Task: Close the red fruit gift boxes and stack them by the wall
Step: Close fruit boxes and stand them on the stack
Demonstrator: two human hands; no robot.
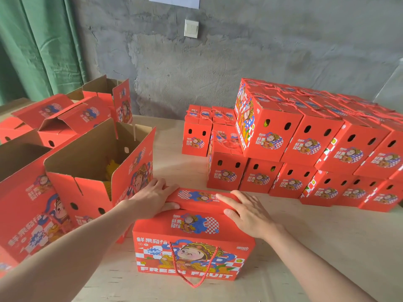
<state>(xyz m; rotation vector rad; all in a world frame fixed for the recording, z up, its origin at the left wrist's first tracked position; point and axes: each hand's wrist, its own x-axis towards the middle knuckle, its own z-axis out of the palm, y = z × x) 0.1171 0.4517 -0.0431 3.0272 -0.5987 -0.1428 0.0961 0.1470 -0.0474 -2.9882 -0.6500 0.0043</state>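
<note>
A red fruit gift box (pixel 192 253) with a cartoon figure and "FRESH FRUIT" lettering stands in front of me on the wooden table (pixel 327 247). Its red rope handle (pixel 192 271) hangs down the front. The near top flap lies flat; the far top flap (pixel 200 198) is still slightly raised. My left hand (pixel 152 198) grips the far flap's left end, thumb under it. My right hand (pixel 246 211) presses flat on its right end. A two-layer stack of shut red boxes (pixel 305 149) stands at the right by the grey wall.
Several open red boxes (pixel 98 162) with brown insides stand at my left, one touching my left hand's side. Flattened and half-folded boxes (pixel 65 118) lie behind them. A green curtain (pixel 37 46) hangs at the far left. A light switch (pixel 191 28) is on the wall.
</note>
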